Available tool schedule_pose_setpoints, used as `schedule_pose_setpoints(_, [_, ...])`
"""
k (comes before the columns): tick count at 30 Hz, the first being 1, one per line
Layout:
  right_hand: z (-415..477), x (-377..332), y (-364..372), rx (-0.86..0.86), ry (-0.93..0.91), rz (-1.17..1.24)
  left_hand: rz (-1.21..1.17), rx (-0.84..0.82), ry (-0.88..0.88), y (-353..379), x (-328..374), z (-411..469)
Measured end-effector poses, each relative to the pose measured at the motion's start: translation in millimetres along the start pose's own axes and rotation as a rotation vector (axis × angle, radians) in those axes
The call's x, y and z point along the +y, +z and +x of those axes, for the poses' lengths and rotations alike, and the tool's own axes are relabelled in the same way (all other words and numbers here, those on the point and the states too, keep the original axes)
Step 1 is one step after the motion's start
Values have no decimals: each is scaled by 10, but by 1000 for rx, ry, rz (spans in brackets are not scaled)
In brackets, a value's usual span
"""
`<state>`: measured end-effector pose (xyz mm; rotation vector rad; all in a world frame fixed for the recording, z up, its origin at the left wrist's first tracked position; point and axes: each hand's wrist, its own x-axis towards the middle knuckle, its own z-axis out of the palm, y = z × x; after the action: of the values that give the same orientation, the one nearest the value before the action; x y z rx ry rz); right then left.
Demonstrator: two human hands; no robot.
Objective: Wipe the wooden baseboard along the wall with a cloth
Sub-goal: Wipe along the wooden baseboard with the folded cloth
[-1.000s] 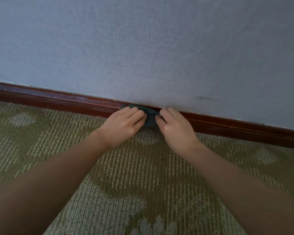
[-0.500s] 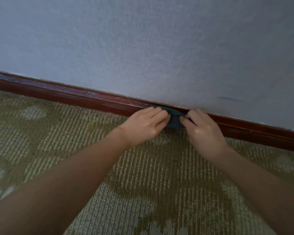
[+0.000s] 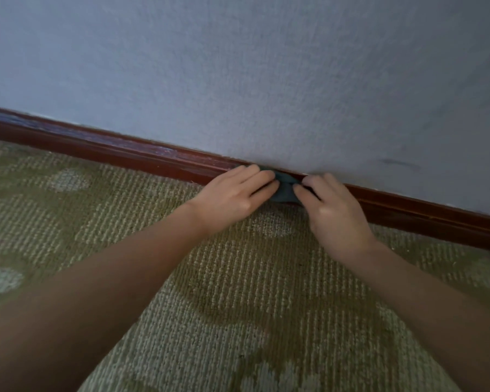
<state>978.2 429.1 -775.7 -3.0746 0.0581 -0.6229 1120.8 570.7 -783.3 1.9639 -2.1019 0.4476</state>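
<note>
Your left hand (image 3: 232, 196) is pressing its close-laid fingers onto the cloth (image 3: 285, 190), which is lying bunched against the baseboard (image 3: 125, 154) between both hands. Your right hand (image 3: 334, 213) is pinching the cloth's right end with curled fingers. The baseboard's long axis is running left to right, so you are likely sliding sideways next.

My left forearm (image 3: 111, 278) and right forearm (image 3: 425, 295) were bare all the way up from the frame's lower edge, long and slim, narrowing towards the wrists. My left hand (image 3: 232, 199) and right hand (image 3: 334, 213) were ungloved, with slender fingers and softly rounded knuckles.
</note>
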Motion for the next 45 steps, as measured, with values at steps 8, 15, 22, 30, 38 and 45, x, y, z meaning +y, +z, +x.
schedule_pose_setpoints(8, [50,-79,-13,32,97,41,20,60,-97,7,39,-30])
schedule_pose_setpoints(15, [120,-192,27,-6,78,30,6,0,-32,-21,-72,-92])
schedule_pose_setpoints(22, [203,-267,15,-52,49,16,22,-4,-100,-76,-102,-219])
schedule_pose_setpoints(30, [180,-251,62,-12,88,-19,70,44,-52,23,-36,-166])
schedule_pose_setpoints(38, [223,-398,109,32,215,78,91,31,2,-15,-83,-120])
schedule_pose_setpoints(45, [226,-407,52,-12,233,90,74,-18,-79,-85,-25,-94])
